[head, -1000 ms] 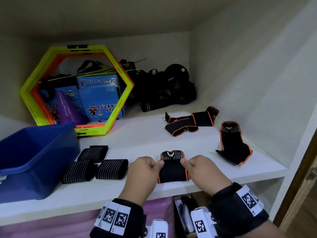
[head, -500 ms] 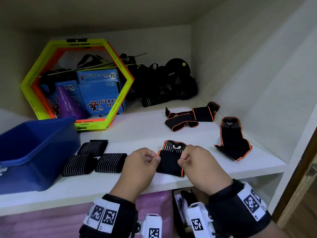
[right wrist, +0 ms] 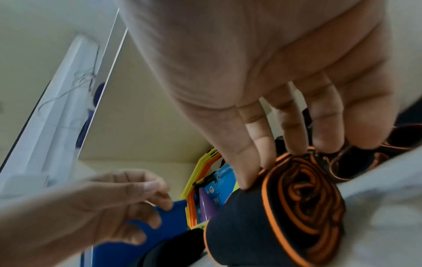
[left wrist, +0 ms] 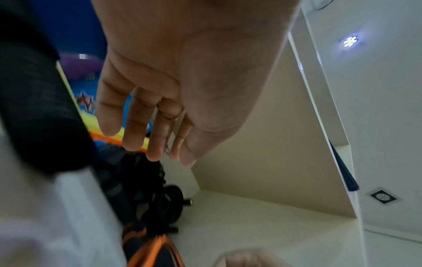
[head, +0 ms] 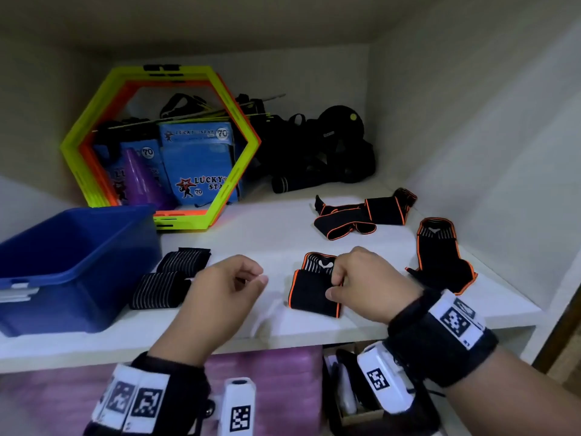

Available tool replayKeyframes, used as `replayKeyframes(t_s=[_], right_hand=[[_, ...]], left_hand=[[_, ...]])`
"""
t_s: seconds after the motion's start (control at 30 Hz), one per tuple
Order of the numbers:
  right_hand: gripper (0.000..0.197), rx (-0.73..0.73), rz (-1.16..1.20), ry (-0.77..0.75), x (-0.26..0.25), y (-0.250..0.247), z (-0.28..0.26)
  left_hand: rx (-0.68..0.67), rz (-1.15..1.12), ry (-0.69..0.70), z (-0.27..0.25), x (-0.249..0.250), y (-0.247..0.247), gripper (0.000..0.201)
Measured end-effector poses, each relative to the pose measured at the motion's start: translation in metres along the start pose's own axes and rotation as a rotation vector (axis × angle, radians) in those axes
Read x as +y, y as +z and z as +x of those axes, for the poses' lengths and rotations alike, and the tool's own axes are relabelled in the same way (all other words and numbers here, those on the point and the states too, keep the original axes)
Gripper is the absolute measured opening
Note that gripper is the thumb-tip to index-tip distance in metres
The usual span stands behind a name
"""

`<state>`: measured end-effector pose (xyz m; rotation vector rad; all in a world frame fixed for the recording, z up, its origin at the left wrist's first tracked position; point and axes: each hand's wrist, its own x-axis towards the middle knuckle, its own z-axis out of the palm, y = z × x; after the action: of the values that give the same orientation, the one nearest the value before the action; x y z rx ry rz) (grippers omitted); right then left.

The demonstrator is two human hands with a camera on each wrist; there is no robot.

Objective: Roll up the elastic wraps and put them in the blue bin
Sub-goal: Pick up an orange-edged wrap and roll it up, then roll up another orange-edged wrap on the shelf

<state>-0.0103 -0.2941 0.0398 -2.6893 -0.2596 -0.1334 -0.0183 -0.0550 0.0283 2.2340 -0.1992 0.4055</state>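
Note:
A black elastic wrap with orange trim (head: 311, 292) lies mostly rolled near the front of the white shelf (head: 267, 240); its loose end sticks out behind. My right hand (head: 338, 281) pinches the roll from above, and the spiral end of the wrap (right wrist: 297, 207) shows under my fingertips (right wrist: 294, 144). My left hand (head: 254, 278) hovers left of the roll, loosely curled and holding nothing. The blue bin (head: 63, 303) stands at the far left. Two unrolled orange-trimmed wraps lie behind (head: 361, 215) and to the right (head: 440, 256).
Three black striped rolls (head: 169, 278) lie beside the bin. Yellow and orange hexagon rings (head: 239, 171), blue boxes (head: 201, 165), a purple cone (head: 141, 180) and black gear (head: 330, 152) fill the back. The cupboard wall (head: 487, 152) closes the right side.
My left hand let go of the wrap and moved left, away from it. My right hand stays on the roll, which has been rolled further.

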Motion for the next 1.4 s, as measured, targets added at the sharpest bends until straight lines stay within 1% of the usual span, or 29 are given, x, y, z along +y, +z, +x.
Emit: replayKeyframes(t_s=[0.1,0.2,0.23,0.27,0.3,0.4,0.5,0.53,0.63,0.67,0.73,0.77,0.83,0.87,0.93,1.03,1.17,1.23,1.3,1.4], right_hand=[[0.023,-0.108,-0.127,-0.030,-0.019,-0.005,0.027],[0.022,-0.205,-0.251,-0.051,-0.041,0.000,0.061],[0.024,-0.221,-0.288,-0.058,-0.047,0.003,0.074],[0.027,-0.228,-0.319,-0.063,-0.054,0.006,0.086],[0.031,-0.229,-0.341,-0.068,-0.060,0.010,0.098],[0.035,-0.243,-0.391,-0.084,-0.083,0.018,0.130],[0.033,-0.236,-0.412,-0.108,-0.108,0.026,0.153],[0.030,-0.240,-0.410,-0.116,-0.114,0.028,0.158],[0.009,-0.275,-0.307,-0.121,-0.129,0.037,0.168],[0.008,-0.280,-0.304,-0.145,-0.133,0.040,0.170],[0.021,-0.258,-0.347,-0.208,-0.138,0.048,0.173],[0.025,-0.248,-0.319,-0.223,-0.140,0.052,0.173],[0.027,-0.255,-0.256,-0.255,-0.140,0.055,0.171],[0.027,-0.257,-0.229,-0.271,-0.137,0.053,0.169],[0.024,-0.245,-0.116,-0.271,-0.126,0.046,0.169],[0.018,-0.228,0.022,-0.225,-0.099,0.021,0.170],[0.020,-0.184,0.089,-0.057,-0.040,-0.022,0.170],[0.025,-0.145,0.084,0.049,-0.003,-0.045,0.167],[0.026,-0.115,0.134,0.138,0.035,-0.067,0.161],[0.027,-0.090,0.112,0.257,0.089,-0.092,0.147]], left_hand=[[0.130,0.180,-0.007,0.002,-0.018,-0.044,0.009],[0.232,0.411,-0.028,0.009,-0.052,-0.071,0.008],[0.242,0.495,-0.041,0.013,-0.066,-0.074,0.005],[0.233,0.573,-0.059,0.016,-0.079,-0.076,0.007],[0.213,0.628,-0.083,0.018,-0.093,-0.076,0.013],[0.171,0.633,-0.101,0.021,-0.114,-0.073,0.022],[0.172,0.623,-0.090,0.021,-0.120,-0.071,0.020],[0.168,0.628,-0.097,0.021,-0.121,-0.070,0.018],[0.155,0.653,-0.111,0.019,-0.122,-0.066,0.014],[0.156,0.655,-0.110,0.018,-0.123,-0.066,0.014],[0.156,0.642,-0.108,0.016,-0.124,-0.066,0.017],[0.153,0.634,-0.109,0.016,-0.124,-0.066,0.023],[0.140,0.630,-0.108,0.018,-0.123,-0.068,0.040],[0.131,0.640,-0.099,0.020,-0.120,-0.069,0.043],[0.115,0.653,-0.065,0.027,-0.108,-0.074,0.040],[0.119,0.670,0.013,0.046,-0.077,-0.081,0.036],[0.038,0.655,0.109,0.084,-0.023,-0.069,0.027],[-0.019,0.627,0.155,0.104,0.002,-0.052,0.025],[-0.096,0.615,0.213,0.123,0.024,-0.030,0.025],[-0.217,0.618,0.264,0.150,0.046,0.006,0.021]])
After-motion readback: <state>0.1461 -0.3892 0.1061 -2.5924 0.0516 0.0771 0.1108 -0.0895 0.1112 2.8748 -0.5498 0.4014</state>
